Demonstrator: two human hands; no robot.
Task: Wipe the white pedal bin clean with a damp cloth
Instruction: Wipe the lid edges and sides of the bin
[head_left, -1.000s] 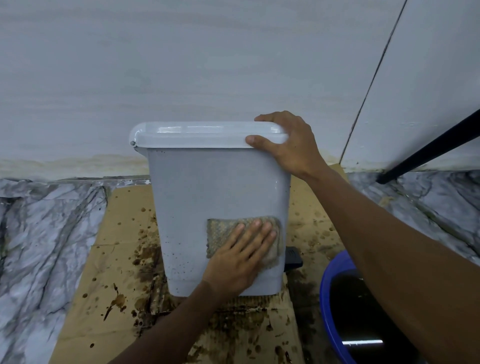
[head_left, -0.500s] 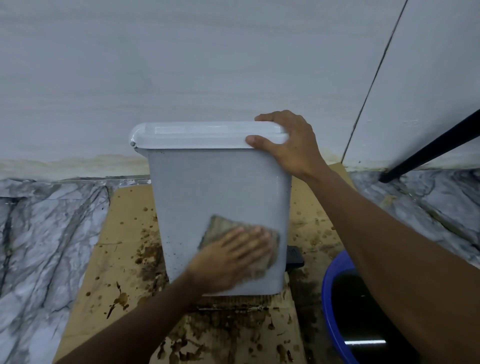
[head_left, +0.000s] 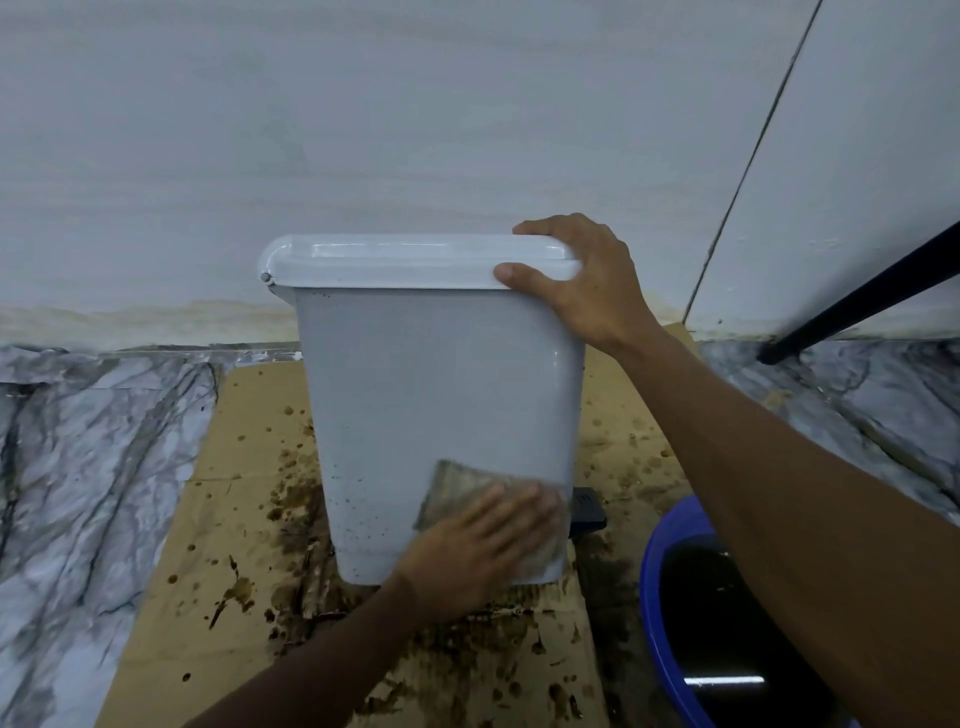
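On stained cardboard (head_left: 171, 649), left hand (head_left: 467, 561) presses a coarse cloth (head_left: 457, 483), fingers (head_left: 519, 506) flat, to the smooth bin (head_left: 436, 395).

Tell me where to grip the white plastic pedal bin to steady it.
Grip the white lid at its right corner, from above, as the right hand does: its overhanging rim takes fingers on top and thumb in front, clear of the left hand pressing the brownish cloth.
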